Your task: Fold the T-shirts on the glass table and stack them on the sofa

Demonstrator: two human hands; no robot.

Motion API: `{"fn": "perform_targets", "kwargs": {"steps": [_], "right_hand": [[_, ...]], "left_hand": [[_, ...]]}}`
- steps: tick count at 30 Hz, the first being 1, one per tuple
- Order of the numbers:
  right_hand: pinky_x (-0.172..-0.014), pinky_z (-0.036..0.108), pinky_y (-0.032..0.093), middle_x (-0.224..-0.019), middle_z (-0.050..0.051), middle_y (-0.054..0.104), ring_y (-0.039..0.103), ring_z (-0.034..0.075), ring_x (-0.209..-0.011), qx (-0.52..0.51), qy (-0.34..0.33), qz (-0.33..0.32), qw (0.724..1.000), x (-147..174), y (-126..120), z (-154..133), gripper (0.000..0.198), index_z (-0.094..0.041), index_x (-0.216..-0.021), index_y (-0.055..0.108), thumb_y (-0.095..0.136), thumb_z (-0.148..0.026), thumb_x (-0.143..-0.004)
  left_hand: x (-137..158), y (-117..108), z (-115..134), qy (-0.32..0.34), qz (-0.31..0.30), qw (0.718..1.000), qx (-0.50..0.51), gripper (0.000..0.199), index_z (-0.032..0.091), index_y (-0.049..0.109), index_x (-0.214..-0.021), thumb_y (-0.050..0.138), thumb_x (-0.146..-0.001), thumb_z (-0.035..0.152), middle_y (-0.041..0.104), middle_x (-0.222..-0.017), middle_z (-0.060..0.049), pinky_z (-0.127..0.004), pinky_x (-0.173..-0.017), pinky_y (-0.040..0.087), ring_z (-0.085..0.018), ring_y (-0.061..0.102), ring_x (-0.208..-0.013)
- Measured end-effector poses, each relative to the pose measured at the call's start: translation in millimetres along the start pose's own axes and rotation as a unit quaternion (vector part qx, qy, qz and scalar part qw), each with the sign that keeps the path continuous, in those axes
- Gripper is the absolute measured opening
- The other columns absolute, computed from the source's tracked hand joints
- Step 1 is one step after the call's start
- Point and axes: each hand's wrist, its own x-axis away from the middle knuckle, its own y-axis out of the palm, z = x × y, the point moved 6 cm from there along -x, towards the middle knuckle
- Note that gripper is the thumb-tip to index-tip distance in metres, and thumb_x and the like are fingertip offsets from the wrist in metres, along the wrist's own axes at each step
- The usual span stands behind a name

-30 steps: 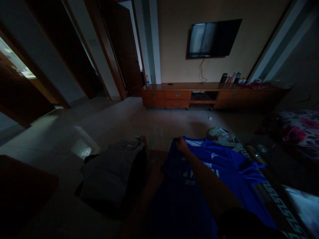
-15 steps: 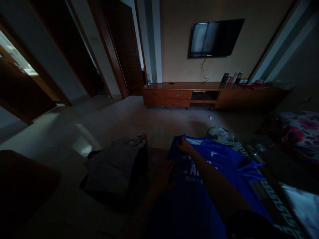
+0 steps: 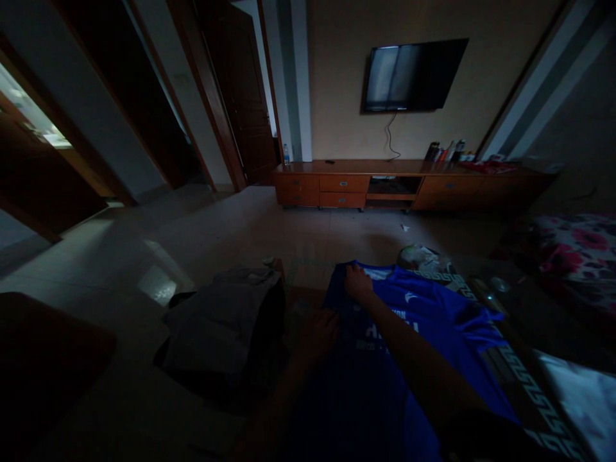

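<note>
A blue short-sleeved sports T-shirt with white lettering lies spread out, front up, its collar pointing away from me. At the shoulder left of the collar, my right hand has its fingers closed on the fabric. Nearer to me, my left hand is at the shirt's left side, its fingers bent in on the cloth; deep shadow hides the fingertips. My right forearm crosses over the lettering and covers part of it. Left of the shirt sits a pile of folded grey and black clothes.
Under the shirt is a table with a Greek-key border. A clear plastic bag lies beyond the collar. Farther off stand a wooden TV cabinet and a wall-mounted television. Floral fabric is at right.
My left hand's spread fingers have drawn in at the shirt's side. My right hand stays at the shoulder, its fingers now laid lower over the fabric. The shirt has barely shifted.
</note>
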Motion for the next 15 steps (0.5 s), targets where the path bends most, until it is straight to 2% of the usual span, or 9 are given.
{"fn": "perform_targets", "kwargs": {"steps": [2, 4, 8, 11, 13, 15], "right_hand": [[-0.116, 0.052, 0.030, -0.155, 0.018, 0.044, 0.038, 0.032, -0.144, 0.015, -0.039, 0.002, 0.999, 6.2, 7.1, -11.4, 0.046, -0.021, -0.146, 0.049, 0.043, -0.030, -0.101], [-0.120, 0.054, 0.022, -0.164, 0.013, 0.034, 0.025, 0.032, -0.152, 0.029, -0.072, -0.011, 0.997, 12.9, 20.2, -19.5, 0.054, -0.023, -0.153, 0.042, 0.045, -0.039, -0.101], [-0.121, 0.061, 0.012, -0.172, 0.008, 0.012, 0.007, 0.033, -0.157, 0.052, -0.068, -0.041, 0.995, 21.5, 44.6, -19.5, 0.067, -0.024, -0.164, 0.021, 0.031, -0.053, -0.105], [-0.121, 0.060, 0.017, -0.172, 0.006, 0.011, 0.007, 0.030, -0.157, 0.030, -0.059, -0.025, 0.998, 23.3, 38.6, -10.4, 0.064, -0.027, -0.164, 0.020, 0.025, -0.054, -0.105], [-0.118, 0.058, 0.025, -0.170, 0.008, 0.019, 0.017, 0.031, -0.154, 0.008, -0.036, 0.022, 0.999, 24.9, 18.8, 8.6, 0.062, -0.026, -0.161, 0.027, 0.024, -0.053, -0.105], [-0.114, 0.055, 0.031, -0.164, 0.013, 0.031, 0.031, 0.031, -0.147, -0.005, 0.009, 0.086, 0.996, 30.6, -8.9, 43.8, 0.059, -0.025, -0.156, 0.038, 0.027, -0.051, -0.105]], "left_hand": [[-2.6, 6.1, -5.4, -0.041, 0.011, 0.999, -0.013, 0.046, 0.019, 0.050, -0.147, 0.041, -0.102, 0.027, 0.051, -0.153, -0.013, -0.048, -0.116, 0.040, -0.027, 0.044, -0.144], [-0.6, 14.4, -9.1, -0.060, -0.003, 0.998, -0.023, 0.058, 0.017, 0.040, -0.154, 0.047, -0.101, 0.036, 0.038, -0.162, -0.015, -0.052, -0.119, 0.035, -0.030, 0.033, -0.151], [10.3, 25.8, -12.4, -0.067, -0.056, 0.996, -0.028, 0.069, 0.017, 0.031, -0.159, 0.043, -0.101, 0.051, 0.028, -0.167, -0.015, -0.056, -0.122, 0.028, -0.031, 0.023, -0.155], [14.4, 24.1, -12.4, -0.075, -0.060, 0.995, -0.037, 0.070, 0.020, 0.029, -0.161, 0.042, -0.100, 0.053, 0.024, -0.168, -0.012, -0.056, -0.123, 0.025, -0.030, 0.020, -0.156], [14.3, 22.2, -11.1, -0.078, -0.057, 0.994, -0.042, 0.070, 0.022, 0.028, -0.161, 0.042, -0.100, 0.054, 0.022, -0.169, -0.011, -0.057, -0.124, 0.023, -0.029, 0.020, -0.156], [13.4, 21.7, -10.2, -0.083, -0.057, 0.994, -0.046, 0.070, 0.022, 0.028, -0.161, 0.042, -0.100, 0.054, 0.022, -0.169, -0.010, -0.057, -0.124, 0.021, -0.029, 0.019, -0.156]]}}
